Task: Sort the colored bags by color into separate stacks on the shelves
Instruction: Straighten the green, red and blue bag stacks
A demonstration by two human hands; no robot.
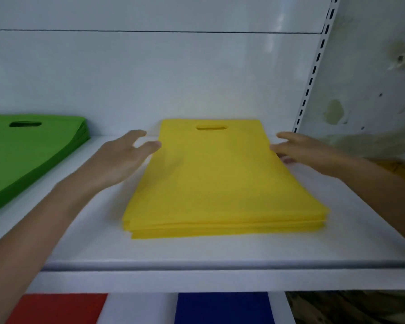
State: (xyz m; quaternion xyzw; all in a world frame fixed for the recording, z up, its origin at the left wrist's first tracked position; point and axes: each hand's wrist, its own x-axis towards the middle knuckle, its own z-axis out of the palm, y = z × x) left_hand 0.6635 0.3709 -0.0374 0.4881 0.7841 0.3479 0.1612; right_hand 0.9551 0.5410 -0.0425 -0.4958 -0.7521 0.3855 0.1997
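Bags in the yellow stack lie flat on the shelf, cut-out handles at the far end. Left hand is at the yellow stack's left edge, fingers loose and spread, tips touching it and gripping nothing. Right hand does the same at its right edge. Green stack sits well apart to its left; red bags and blue bags are below it.

Handling guess: thin soft fabric, light and floppy, and the layers slide, since the near edge looks stepped. Square it up by pressing both long edges. Lift from underneath with flat palms, not by one handle.
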